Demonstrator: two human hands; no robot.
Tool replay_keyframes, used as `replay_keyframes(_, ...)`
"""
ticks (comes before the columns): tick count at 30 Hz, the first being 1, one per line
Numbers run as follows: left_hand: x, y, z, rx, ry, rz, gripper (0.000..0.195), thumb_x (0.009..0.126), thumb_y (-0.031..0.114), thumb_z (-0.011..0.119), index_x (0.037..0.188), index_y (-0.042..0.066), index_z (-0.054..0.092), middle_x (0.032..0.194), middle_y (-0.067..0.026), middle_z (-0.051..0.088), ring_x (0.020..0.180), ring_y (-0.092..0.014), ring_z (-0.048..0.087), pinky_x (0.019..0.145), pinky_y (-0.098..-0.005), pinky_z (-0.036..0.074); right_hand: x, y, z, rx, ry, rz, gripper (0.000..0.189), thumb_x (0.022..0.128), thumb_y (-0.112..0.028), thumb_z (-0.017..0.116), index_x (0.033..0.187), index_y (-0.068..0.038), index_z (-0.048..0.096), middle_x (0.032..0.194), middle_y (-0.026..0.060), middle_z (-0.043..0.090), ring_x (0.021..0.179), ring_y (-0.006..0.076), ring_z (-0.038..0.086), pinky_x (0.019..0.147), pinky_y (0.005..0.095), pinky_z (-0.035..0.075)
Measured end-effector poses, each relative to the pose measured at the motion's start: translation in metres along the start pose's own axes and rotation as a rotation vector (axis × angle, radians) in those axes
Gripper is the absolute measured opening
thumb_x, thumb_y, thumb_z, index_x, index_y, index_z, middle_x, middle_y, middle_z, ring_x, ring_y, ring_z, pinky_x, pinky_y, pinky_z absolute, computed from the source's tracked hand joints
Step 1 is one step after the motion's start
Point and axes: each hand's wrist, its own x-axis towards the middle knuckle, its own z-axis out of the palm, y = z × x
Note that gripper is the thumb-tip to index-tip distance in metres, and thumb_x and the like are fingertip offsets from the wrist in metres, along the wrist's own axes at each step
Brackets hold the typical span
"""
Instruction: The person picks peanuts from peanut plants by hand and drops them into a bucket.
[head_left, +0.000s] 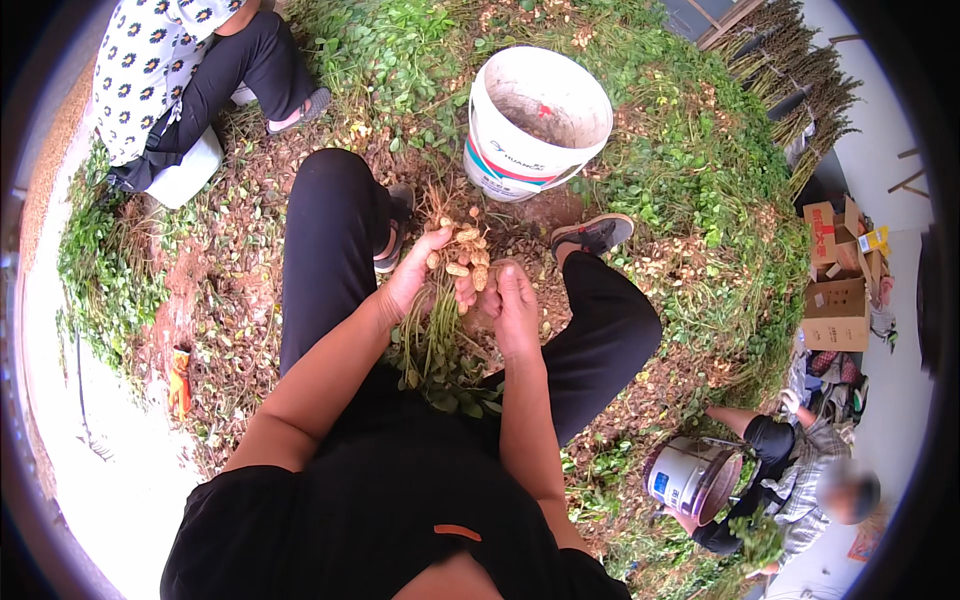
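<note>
My left hand grips an uprooted peanut plant just below its roots. The roots point away from me and the leafy stems hang back towards my lap. A cluster of tan peanut pods sits between my two hands. My right hand is at the right side of these pods, its fingers curled and the thumb laid against them. Whether a pod is pinched in those fingers is hidden. Beyond my hands, between my feet, a white plastic bucket stands upright; dirt marks its inside.
Heaped peanut plants cover the ground ahead and right. A seated person is at upper left, another person at lower right with a tilted bucket. An orange glove-like item lies left. Cardboard boxes stand along the wall.
</note>
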Motion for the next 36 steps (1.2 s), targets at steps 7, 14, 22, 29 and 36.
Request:
replay_keyframes(7, -0.001, -0.002, 0.005, 0.365, -0.012, 0.092, 0.042, 0.091, 0.040, 0.046, 0.069, 0.004, 0.049, 0.056, -0.0073, 0.049, 0.052, -0.019, 0.049, 0.060, -0.0337, 0.044, 0.006, -0.008, 0.004, -0.342, 0.147, -0.274, 0.032, 0.101, -0.033, 0.047, 0.079, -0.009, 0.050, 0.062, -0.0028, 0.043, 0.053, 0.0068, 0.037, 0.049, 0.0217, 0.032)
replay_keyframes(14, -0.006, 0.030, 0.006, -0.073, 0.058, 0.243, 0.039, 0.086, 0.045, 0.054, 0.078, 0.007, 0.050, 0.054, 0.0018, 0.040, 0.044, -0.010, 0.035, 0.050, -0.0270, 0.037, 0.017, -0.056, -0.050, 0.737, -0.114, -0.148, 0.032, 0.100, -0.037, 0.045, 0.086, -0.009, 0.048, 0.069, -0.0044, 0.040, 0.060, 0.0060, 0.040, 0.051, 0.0186, 0.036)
replay_keyframes(22, 0.006, 0.022, 0.003, -0.264, 0.040, 0.254, 0.033, 0.087, 0.042, 0.053, 0.075, 0.014, 0.042, 0.056, -0.0004, 0.037, 0.053, -0.015, 0.037, 0.061, -0.0307, 0.037, 0.128, -0.152, -0.035, -1.048, 0.363, -0.798, 0.052, 0.099, -0.037, 0.048, 0.134, 0.001, 0.043, 0.137, 0.0176, 0.045, 0.123, 0.0295, 0.045, 0.106, 0.0413, 0.033)
replay_keyframes(29, 0.011, 0.017, 0.007, -0.324, 0.155, 0.298, 0.033, 0.088, 0.042, 0.051, 0.076, 0.013, 0.043, 0.058, -0.0025, 0.041, 0.059, -0.020, 0.045, 0.075, -0.0365, 0.048, 0.051, -0.055, 0.000, -0.533, -0.331, -0.038, 0.027, 0.101, -0.026, 0.047, 0.108, -0.003, 0.058, 0.101, 0.0065, 0.065, 0.093, 0.0124, 0.061, 0.082, 0.0281, 0.049)
replay_keyframes(36, 0.013, 0.011, -0.009, -0.201, 0.212, 0.226, 0.049, 0.092, 0.049, 0.046, 0.070, 0.005, 0.050, 0.069, -0.0076, 0.055, 0.096, -0.028, 0.062, 0.097, -0.0390, 0.045, 0.036, 0.003, 0.000, -0.458, -0.206, -0.024, 0.019, 0.091, -0.009, 0.064, 0.106, -0.002, 0.055, 0.093, -0.0004, 0.059, 0.083, 0.0068, 0.054, 0.075, 0.0238, 0.046)
